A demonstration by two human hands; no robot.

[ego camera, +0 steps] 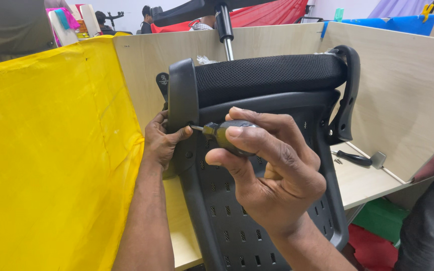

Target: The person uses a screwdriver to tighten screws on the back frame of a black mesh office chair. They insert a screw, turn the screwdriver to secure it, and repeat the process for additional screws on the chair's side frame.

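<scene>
- The right hand [272,175] is closed tight around the dark handle of a screwdriver [227,136]. The thumb and fingers wrap all the way round it.
- The metal tip of the screwdriver points left and goes into a hole in the black armrest bracket [183,95].
- The left hand [160,143] wraps around that bracket from the left side. Its thumb lies just under the screwdriver tip, and its fingers go behind the bracket.
- The bracket is on the left edge of a black chair seat [272,75], which stands on its side. The mesh cushion is at the top, and the hard plastic bottom with small slots faces near.
- A second bracket [348,95] curves down the right edge of the seat.
- The seat rests on a pale wooden desk [362,183].
- Another tool with a black handle [357,159] lies on the desk, far right of the hands, well apart from them.
- Pale wooden walls [403,95] stand at the far side and the right side of the desk.
- A big yellow sheet [51,160] covers the left wall.
- Farther away there are red and blue cloths, a chair base with a shiny pole [225,30], and a person sitting.
- At the near right there is a dark trouser leg [428,221].
</scene>
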